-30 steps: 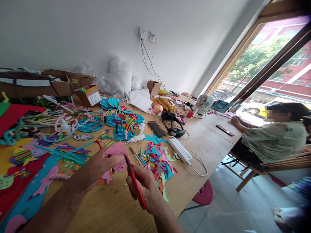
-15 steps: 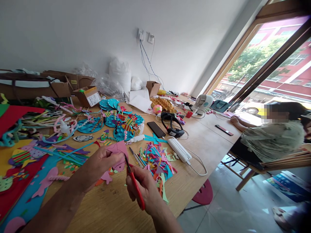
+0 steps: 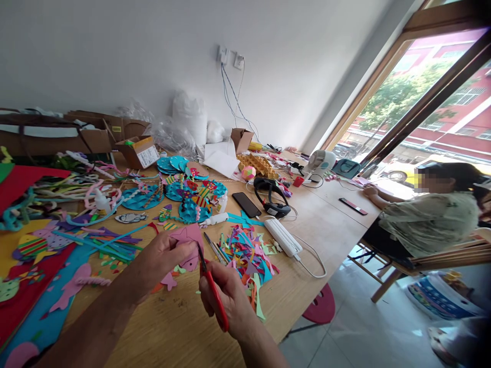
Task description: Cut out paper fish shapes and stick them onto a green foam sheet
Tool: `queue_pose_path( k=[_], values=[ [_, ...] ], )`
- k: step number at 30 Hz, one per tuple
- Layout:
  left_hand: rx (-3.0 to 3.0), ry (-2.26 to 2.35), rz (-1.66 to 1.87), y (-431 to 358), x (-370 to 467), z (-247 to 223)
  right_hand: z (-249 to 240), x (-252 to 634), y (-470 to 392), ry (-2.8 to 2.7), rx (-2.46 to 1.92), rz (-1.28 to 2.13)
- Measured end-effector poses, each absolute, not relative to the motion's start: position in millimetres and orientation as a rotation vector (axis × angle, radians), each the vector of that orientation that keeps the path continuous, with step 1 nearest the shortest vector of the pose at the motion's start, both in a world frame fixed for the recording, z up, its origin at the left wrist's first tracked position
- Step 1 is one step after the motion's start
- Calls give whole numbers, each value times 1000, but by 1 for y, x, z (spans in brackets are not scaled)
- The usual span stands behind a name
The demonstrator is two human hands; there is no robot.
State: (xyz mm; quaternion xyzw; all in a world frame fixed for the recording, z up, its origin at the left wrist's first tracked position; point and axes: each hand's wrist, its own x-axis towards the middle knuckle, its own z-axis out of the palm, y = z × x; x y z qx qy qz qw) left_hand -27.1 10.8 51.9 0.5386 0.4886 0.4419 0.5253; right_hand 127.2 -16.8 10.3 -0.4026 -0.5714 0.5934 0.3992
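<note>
In my left hand (image 3: pixel 169 258), thumb and fingers pinch a pink sheet (image 3: pixel 195 235) with a drawn outline on it. My right hand (image 3: pixel 230 294) is wrapped round the red handles of a pair of scissors (image 3: pixel 215 296). The dark blades meet the right edge of the pink sheet close to my left thumb. A small pink cut-out (image 3: pixel 169 281) lies on the table just below the sheet. Right of the scissors spreads a heap of coloured scraps (image 3: pixel 249 250).
Behind my hands lie blue discs with fish cut-outs (image 3: pixel 194 208), a phone (image 3: pixel 246 204), a black headset (image 3: pixel 272 197) and a white power strip (image 3: pixel 283 238). Pipe cleaners (image 3: pixel 88 181) and coloured sheets (image 3: pixel 46 286) cover the left. Another person (image 3: pixel 429 214) sits at the far right.
My hands and the scissors have hardly moved. At the far right, more of a blue and white tub on the floor shows now.
</note>
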Motion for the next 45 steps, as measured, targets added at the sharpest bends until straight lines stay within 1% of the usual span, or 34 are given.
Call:
queue_pose_path(
  k=[12, 20, 27, 35, 45],
  values=[
    [1296, 1016, 940, 16, -37, 42, 8, 129, -18, -1506, -1045, 1481],
    [1283, 1020, 906, 19, -43, 36, 10, 130, -21, -1556, -1076, 1425],
    [1336, 1104, 943, 17, -41, 41, 7, 131, -20, -1501, -1054, 1471],
    [1400, 1059, 885, 18, -43, 39, 6, 129, -18, -1489, -1024, 1483],
    [1394, 1050, 817, 17, -45, 48, 10, 132, -20, -1556, -1052, 1446]
  ],
)
